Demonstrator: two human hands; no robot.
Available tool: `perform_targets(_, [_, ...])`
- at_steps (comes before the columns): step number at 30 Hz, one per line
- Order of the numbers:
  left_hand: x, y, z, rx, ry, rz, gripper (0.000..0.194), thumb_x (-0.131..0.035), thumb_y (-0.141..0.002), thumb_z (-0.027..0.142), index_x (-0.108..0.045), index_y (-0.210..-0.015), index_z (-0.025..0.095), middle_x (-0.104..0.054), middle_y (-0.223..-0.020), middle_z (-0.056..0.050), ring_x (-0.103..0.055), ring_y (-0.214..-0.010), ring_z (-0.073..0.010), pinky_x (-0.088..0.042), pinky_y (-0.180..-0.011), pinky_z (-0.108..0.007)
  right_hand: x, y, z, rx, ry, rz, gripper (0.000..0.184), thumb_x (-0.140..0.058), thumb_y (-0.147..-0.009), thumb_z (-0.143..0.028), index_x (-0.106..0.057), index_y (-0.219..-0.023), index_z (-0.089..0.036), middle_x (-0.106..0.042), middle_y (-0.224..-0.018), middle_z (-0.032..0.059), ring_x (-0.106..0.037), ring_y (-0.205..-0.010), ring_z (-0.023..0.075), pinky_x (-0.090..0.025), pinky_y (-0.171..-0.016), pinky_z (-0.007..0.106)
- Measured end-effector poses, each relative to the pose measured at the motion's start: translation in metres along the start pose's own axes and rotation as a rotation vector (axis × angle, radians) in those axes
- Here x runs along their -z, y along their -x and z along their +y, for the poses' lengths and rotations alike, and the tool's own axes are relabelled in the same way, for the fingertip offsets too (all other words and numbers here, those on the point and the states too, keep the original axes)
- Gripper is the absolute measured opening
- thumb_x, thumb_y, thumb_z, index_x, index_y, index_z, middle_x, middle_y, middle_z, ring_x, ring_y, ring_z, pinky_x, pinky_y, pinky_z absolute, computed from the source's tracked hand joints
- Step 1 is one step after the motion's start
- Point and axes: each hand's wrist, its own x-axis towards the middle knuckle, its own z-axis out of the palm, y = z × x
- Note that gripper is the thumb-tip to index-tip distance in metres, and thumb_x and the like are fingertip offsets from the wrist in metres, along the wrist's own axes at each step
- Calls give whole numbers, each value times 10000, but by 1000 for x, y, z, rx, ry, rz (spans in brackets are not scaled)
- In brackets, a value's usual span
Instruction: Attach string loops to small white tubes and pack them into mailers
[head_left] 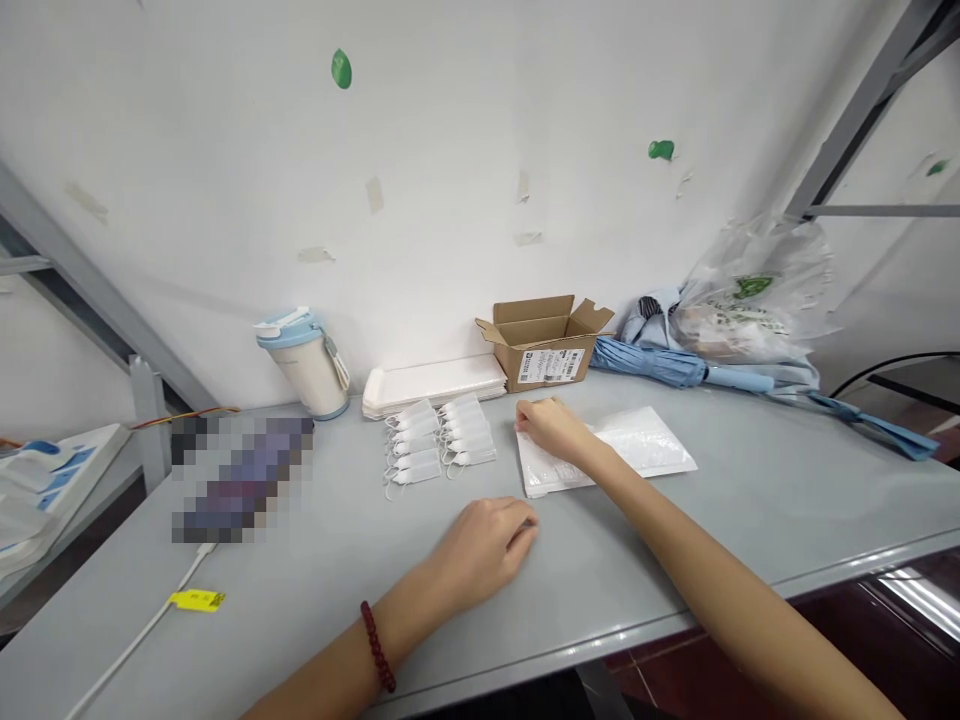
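Observation:
A white bubble mailer [645, 440] lies flat on the grey table. My right hand [551, 425] is over its upper left corner, fingers closed at the edge; the fingertips are partly hidden. My left hand [484, 545] rests on the table in front of the mailer, fingers loosely curled and nothing visible in them. Left of the mailer, small clear tags with white string loops [412, 440] lie in two overlapping columns. Behind them is a stack of flat white mailers [439, 380]. An open cardboard box [547, 350] with a printed label stands beside the stack.
A cream and blue tumbler [304, 365] stands near the wall. On the left lies a pixelated device [244, 480] with a white cable [142, 640] attached. A folded blue umbrella [652, 362] and a clear plastic bag [765, 290] lie at the back right. The table's front edge [600, 645] is close.

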Motion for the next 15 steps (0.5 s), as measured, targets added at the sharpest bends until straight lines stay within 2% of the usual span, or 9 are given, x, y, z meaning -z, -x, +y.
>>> perform_targets(4, [-1,-1,0,-22,-53,-16,225,-437,-842,197,-627,-960,173,-681,-874,-44,-601,-727,-163,-442,-695,-265,-4,-21,5,68,95,63,108,-486,-866,-175,-584,-828,-150,-655,-771,87,-572,-744,193,-287,-712,280])
perform_targets(9, [-1,-1,0,-27,-93,-37,239,-438,-844,196,-604,-1016,187,-680,-927,-37,-618,-788,-172,-461,-728,-266,-8,-52,7,139,186,195,122,-491,-860,-155,-600,-807,-148,-646,-777,84,-551,-787,188,-275,-718,277])
perform_targets(15, [4,2,3,-76,-216,-86,219,-424,-859,224,-583,-1004,187,-669,-940,-50,-628,-800,-191,-468,-682,-271,-15,-58,-1,138,266,367,189,-468,-880,-247,-602,-886,-113,-613,-888,138,-484,-886,249,-261,-739,316])
